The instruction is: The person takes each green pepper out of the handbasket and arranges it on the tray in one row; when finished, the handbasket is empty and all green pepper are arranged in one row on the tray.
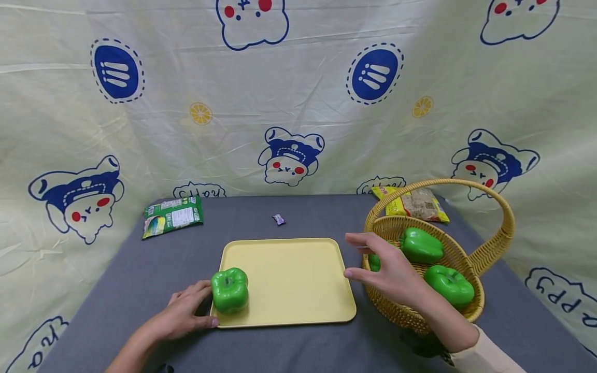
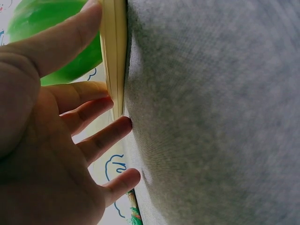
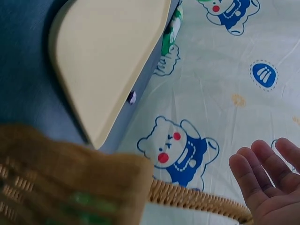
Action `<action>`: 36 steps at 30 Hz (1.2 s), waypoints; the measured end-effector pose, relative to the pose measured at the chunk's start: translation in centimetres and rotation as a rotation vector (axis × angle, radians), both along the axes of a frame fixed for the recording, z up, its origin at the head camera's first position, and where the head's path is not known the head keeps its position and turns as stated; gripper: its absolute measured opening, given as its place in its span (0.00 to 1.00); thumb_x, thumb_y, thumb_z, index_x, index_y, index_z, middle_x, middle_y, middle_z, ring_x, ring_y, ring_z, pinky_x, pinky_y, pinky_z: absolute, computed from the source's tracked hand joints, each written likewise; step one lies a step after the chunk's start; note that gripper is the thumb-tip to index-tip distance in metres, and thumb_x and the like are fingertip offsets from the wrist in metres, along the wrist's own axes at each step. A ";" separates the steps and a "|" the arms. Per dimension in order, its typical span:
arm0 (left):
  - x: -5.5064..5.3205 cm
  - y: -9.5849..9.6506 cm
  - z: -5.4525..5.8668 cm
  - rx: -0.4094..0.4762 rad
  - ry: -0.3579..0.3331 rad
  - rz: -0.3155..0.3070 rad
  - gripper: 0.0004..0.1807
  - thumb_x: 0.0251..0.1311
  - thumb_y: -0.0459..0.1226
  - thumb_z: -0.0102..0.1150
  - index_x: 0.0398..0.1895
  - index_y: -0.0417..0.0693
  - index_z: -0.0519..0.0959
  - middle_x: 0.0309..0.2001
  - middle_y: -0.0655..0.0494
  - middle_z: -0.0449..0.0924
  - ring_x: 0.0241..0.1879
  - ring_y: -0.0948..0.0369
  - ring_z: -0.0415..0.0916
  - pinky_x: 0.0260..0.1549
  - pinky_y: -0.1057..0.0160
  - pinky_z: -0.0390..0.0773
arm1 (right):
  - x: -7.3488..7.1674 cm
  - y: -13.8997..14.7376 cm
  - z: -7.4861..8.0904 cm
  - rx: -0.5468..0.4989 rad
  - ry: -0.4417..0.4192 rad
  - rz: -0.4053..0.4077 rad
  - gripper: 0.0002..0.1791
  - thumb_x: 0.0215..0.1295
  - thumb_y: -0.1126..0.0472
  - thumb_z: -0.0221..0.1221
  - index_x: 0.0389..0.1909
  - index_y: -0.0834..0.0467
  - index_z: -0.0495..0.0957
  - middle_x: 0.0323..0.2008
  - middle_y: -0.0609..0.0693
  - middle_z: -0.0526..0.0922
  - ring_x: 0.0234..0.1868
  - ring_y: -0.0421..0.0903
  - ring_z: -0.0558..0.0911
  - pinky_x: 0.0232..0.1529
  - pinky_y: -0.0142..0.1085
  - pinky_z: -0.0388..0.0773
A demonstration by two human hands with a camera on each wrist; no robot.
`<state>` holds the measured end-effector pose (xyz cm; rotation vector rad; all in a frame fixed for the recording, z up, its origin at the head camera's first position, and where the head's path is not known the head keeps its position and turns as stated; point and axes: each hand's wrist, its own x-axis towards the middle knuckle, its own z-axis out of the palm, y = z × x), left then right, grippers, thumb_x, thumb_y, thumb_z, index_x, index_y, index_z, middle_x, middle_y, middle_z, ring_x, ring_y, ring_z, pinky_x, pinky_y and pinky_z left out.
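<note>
A yellow tray [image 1: 291, 282] lies on the table, with a green bell pepper [image 1: 229, 290] standing on its left end. My left hand [image 1: 185, 313] is at the tray's left edge, beside the pepper. In the left wrist view its thumb [image 2: 70, 37] reaches the tray's rim and the fingers are spread, holding nothing. My right hand [image 1: 389, 267] hovers over the left rim of a wicker basket [image 1: 410, 313], thumb and fingers apart with nothing between them. Inside the basket are green bell peppers [image 1: 421, 245], one of them partly hidden behind the right hand.
The basket's tall handle [image 1: 506, 223] arches over it at the right. Behind the basket lies a yellow bag [image 1: 422, 204], and a green packet [image 1: 172, 216] lies at the back left. A small purple wrapped piece [image 1: 278, 219] sits behind the tray. A printed cloth hangs behind.
</note>
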<state>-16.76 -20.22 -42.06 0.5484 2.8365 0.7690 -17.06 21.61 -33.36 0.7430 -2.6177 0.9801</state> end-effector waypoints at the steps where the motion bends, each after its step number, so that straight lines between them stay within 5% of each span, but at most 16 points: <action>1: 0.0 0.0 0.0 0.001 -0.004 0.002 0.41 0.45 0.54 0.69 0.62 0.42 0.70 0.61 0.47 0.69 0.63 0.44 0.64 0.49 0.41 0.59 | 0.0 0.3 0.1 0.002 0.007 -0.005 0.34 0.53 0.52 0.67 0.61 0.55 0.69 0.57 0.53 0.77 0.53 0.52 0.80 0.48 0.45 0.78; 19: -0.1 0.0 0.1 0.019 -0.038 -0.010 0.41 0.47 0.53 0.68 0.62 0.40 0.70 0.62 0.46 0.68 0.64 0.43 0.63 0.50 0.38 0.57 | 0.3 4.5 0.2 0.061 0.022 -0.094 0.31 0.54 0.52 0.67 0.60 0.53 0.71 0.54 0.52 0.79 0.48 0.52 0.82 0.43 0.35 0.79; 26: -0.1 0.0 0.1 0.018 -0.047 -0.005 0.41 0.46 0.53 0.68 0.62 0.41 0.70 0.62 0.46 0.68 0.64 0.44 0.63 0.50 0.38 0.57 | -0.1 5.7 0.0 0.097 0.070 -0.130 0.32 0.52 0.53 0.68 0.59 0.52 0.72 0.53 0.50 0.80 0.49 0.29 0.75 0.45 0.30 0.77; 29: -0.1 0.0 0.1 0.017 -0.042 -0.007 0.42 0.46 0.53 0.69 0.62 0.41 0.70 0.62 0.46 0.68 0.64 0.43 0.63 0.50 0.37 0.57 | -0.4 6.2 0.0 0.098 0.057 -0.127 0.31 0.53 0.53 0.68 0.59 0.54 0.71 0.53 0.52 0.79 0.49 0.35 0.78 0.44 0.29 0.77; 33: -0.1 0.0 0.0 0.019 -0.033 -0.008 0.41 0.46 0.53 0.69 0.62 0.40 0.70 0.62 0.46 0.68 0.64 0.43 0.63 0.50 0.38 0.57 | -0.6 6.5 0.3 0.101 0.000 -0.128 0.30 0.55 0.52 0.66 0.59 0.55 0.71 0.55 0.55 0.78 0.48 0.55 0.81 0.42 0.32 0.77; 36: -0.2 0.1 -0.1 0.019 -0.031 -0.001 0.41 0.46 0.53 0.69 0.61 0.40 0.70 0.62 0.46 0.69 0.64 0.44 0.63 0.51 0.38 0.56 | -0.7 6.8 0.5 0.102 -0.032 -0.128 0.30 0.56 0.51 0.65 0.59 0.54 0.71 0.56 0.55 0.77 0.49 0.57 0.81 0.41 0.38 0.79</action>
